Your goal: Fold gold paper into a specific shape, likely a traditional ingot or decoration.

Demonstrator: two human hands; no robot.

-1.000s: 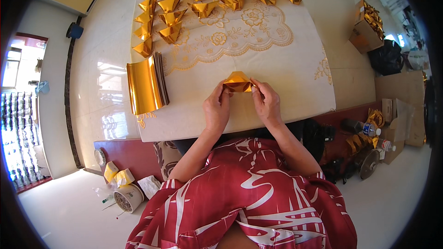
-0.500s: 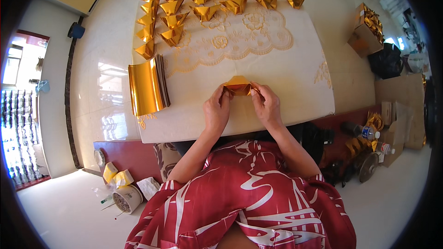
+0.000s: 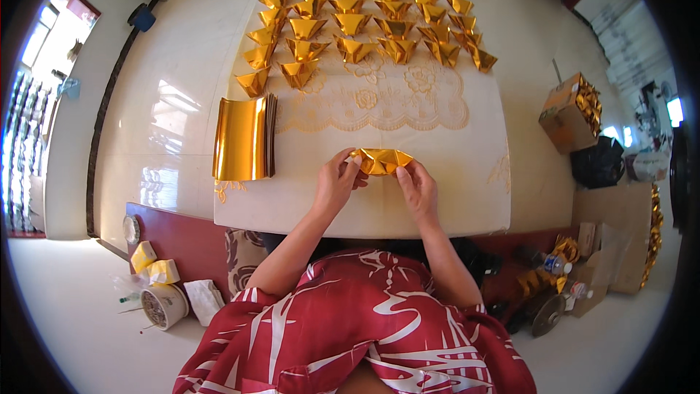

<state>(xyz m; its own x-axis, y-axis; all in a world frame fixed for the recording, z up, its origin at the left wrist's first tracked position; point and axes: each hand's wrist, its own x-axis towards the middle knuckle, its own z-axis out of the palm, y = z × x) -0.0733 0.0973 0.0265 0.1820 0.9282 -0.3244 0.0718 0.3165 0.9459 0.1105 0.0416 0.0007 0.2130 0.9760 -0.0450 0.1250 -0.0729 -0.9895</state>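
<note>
Between my hands, just above the near part of the table, is a folded gold foil paper ingot (image 3: 380,162). My left hand (image 3: 340,181) pinches its left end, and my right hand (image 3: 418,188) grips its right end with thumb and fingers. Creased facets show along the ingot's side. To the left of my hands lies a stack of shiny gold foil sheets (image 3: 242,138). Several finished gold paper ingots (image 3: 353,24) stand in rows across the far half of the table.
A cream embroidered cloth covers the table (image 3: 467,197). Right of it, a cardboard box (image 3: 565,118) holds more gold foil pieces, beside a black bag (image 3: 598,163). A dark red bench (image 3: 175,237) carries a bucket (image 3: 165,305) and yellow packets at left, bottles (image 3: 558,265) at right.
The ingot has been turned in my hands and now shows a different, faceted side, spread wider. My view has shifted, bringing more of the far rows into sight.
</note>
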